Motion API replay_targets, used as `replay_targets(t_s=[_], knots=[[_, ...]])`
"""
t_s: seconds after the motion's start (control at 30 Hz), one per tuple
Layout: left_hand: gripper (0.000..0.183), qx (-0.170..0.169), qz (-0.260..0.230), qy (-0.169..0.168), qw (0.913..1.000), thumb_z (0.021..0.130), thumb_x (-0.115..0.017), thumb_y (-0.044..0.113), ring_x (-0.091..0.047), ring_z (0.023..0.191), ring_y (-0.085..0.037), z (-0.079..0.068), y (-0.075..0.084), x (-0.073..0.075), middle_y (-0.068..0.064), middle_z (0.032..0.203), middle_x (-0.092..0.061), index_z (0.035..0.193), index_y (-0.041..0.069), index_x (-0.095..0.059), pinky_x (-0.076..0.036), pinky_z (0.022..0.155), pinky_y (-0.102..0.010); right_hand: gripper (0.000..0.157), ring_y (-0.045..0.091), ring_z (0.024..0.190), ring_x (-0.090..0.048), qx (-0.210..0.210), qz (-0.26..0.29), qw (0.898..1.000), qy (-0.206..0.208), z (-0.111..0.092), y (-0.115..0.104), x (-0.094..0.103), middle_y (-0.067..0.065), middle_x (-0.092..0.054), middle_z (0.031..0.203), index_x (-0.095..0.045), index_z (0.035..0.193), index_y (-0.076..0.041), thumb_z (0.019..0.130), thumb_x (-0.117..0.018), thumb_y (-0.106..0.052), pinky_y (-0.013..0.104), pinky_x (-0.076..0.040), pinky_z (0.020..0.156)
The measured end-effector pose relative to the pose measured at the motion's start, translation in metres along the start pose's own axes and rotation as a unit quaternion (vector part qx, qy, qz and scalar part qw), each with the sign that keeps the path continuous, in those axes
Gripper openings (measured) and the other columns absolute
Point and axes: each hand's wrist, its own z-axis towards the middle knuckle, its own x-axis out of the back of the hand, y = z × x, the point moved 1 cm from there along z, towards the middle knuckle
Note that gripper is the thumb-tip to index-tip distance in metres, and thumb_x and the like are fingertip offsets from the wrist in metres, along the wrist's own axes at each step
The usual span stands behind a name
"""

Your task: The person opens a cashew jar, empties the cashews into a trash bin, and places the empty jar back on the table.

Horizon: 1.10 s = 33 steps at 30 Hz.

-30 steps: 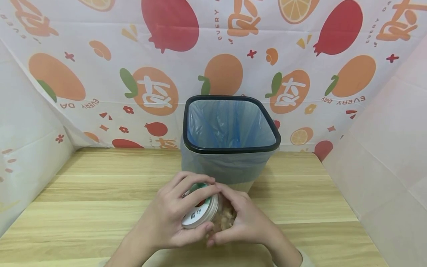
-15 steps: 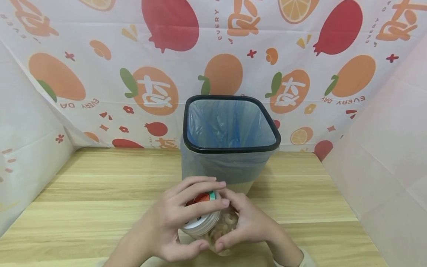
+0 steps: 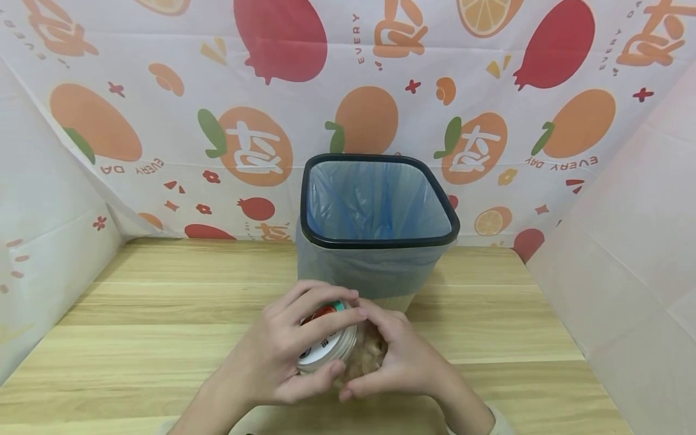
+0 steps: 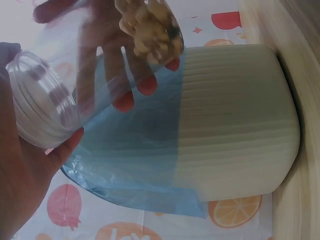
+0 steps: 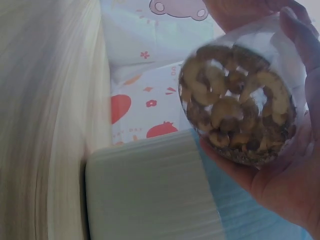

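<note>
Both hands hold a clear plastic jar point(image 3: 367, 356) of cashews above the table, tilted with its lid toward the left. My left hand point(image 3: 283, 347) grips the round lid point(image 3: 324, 344), fingers over its top and thumb on the near side. The lid carries a white, green and red label. My right hand point(image 3: 408, 356) wraps round the body of the jar. In the right wrist view the cashews point(image 5: 227, 112) lie against the jar's bottom. The left wrist view shows the lid's ridged clear rim point(image 4: 42, 100) on the jar, and the right fingers point(image 4: 120, 100) through the wall.
A bin point(image 3: 380, 244) with a black rim and a blue liner stands just behind the hands on the wooden table point(image 3: 163, 302). Fruit-printed cloth point(image 3: 179, 121) hangs at the back, and pale cloth walls point(image 3: 625, 241) rise on the sides.
My left fingers loosened and the thumb came off the lid half a second ago; now they close on it again. The lid's label has turned, and the jar dipped, then rose slightly.
</note>
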Motion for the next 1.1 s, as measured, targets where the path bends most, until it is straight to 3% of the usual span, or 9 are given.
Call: replay_targets(t_s=[0.13, 0.8, 1.1], knots=[[0.039, 0.009, 0.011, 0.0, 0.9999, 0.099, -0.052, 0.038, -0.061, 0.103, -0.024, -0.0012, -0.0006, -0.0008, -0.011, 0.116, -0.066, 0.12, 0.011, -0.07, -0.054, 0.081, -0.034, 0.094, 0.013, 0.108, -0.064, -0.004, -0.021, 1.0, 0.013, 0.0, -0.0005, -0.0008, -0.003, -0.062, 0.129, -0.043, 0.147, -0.016, 0.068, -0.093, -0.028, 0.032, -0.055, 0.091], [0.04, 0.014, 0.017, 0.003, 0.9998, 0.097, -0.053, 0.038, -0.06, 0.105, -0.026, -0.0003, -0.0007, 0.0025, -0.011, 0.119, -0.065, 0.122, 0.011, -0.07, -0.052, 0.083, -0.036, 0.103, 0.013, 0.111, -0.064, -0.005, -0.034, 0.999, 0.013, 0.0001, 0.0004, 0.0006, -0.003, -0.061, 0.133, -0.038, 0.151, -0.016, 0.066, -0.095, -0.03, 0.032, -0.054, 0.094], [0.042, 0.011, 0.022, 0.021, 0.9995, 0.101, -0.047, 0.038, -0.06, 0.105, -0.029, -0.0002, -0.0059, 0.0068, -0.014, 0.12, -0.064, 0.123, 0.009, -0.068, -0.051, 0.085, -0.037, 0.102, 0.02, 0.112, -0.065, -0.04, -0.03, 0.999, 0.019, -0.0022, 0.0022, 0.0035, -0.003, -0.06, 0.134, -0.04, 0.15, -0.019, 0.065, -0.095, -0.03, 0.033, -0.054, 0.096]])
